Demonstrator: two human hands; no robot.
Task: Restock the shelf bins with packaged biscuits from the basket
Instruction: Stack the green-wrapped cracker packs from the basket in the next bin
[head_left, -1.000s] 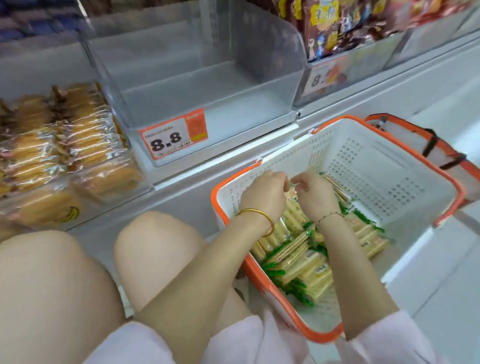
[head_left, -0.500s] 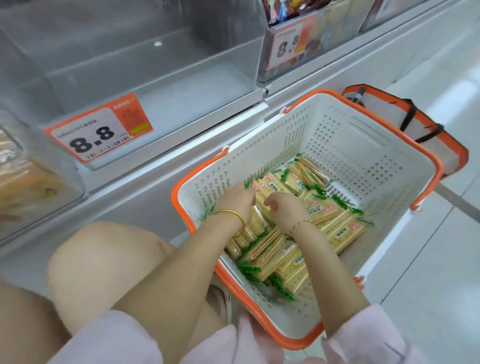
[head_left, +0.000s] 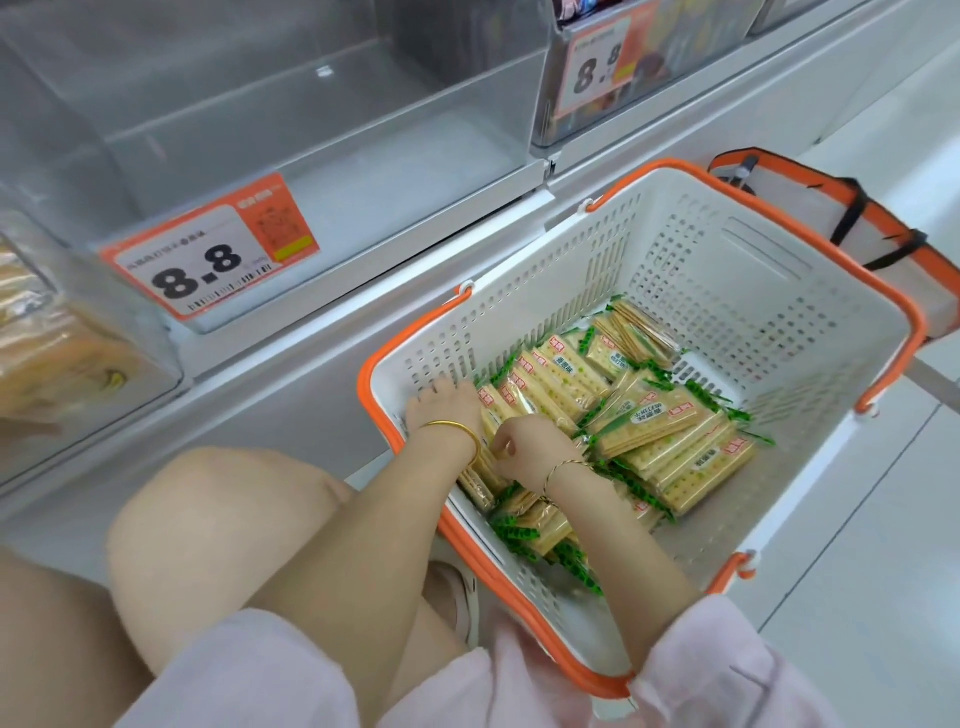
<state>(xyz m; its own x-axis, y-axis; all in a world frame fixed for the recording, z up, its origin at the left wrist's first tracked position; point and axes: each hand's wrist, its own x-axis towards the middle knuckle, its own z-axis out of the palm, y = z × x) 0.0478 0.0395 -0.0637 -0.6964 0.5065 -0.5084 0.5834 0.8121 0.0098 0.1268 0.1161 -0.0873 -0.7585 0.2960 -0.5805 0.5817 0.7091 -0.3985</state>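
Head view, looking down into a white basket (head_left: 779, 312) with an orange rim, set on the floor against the shelf base. Biscuit packets (head_left: 670, 431), yellow with green ends, lie heaped across its bottom. Both hands reach into the near-left corner. The left hand (head_left: 444, 410), wearing a gold bangle (head_left: 452, 428), lies on the packets beside the basket wall, fingers pointing downward; whether they close round anything cannot be told. The right hand (head_left: 530, 449), wearing a thin bracelet (head_left: 563, 467), has thumb and fingers curled, pinching the edges of upright packets just beside the left wrist. A clear shelf bin (head_left: 395, 156) with an "8.8" price label (head_left: 208, 260) stands above-left.
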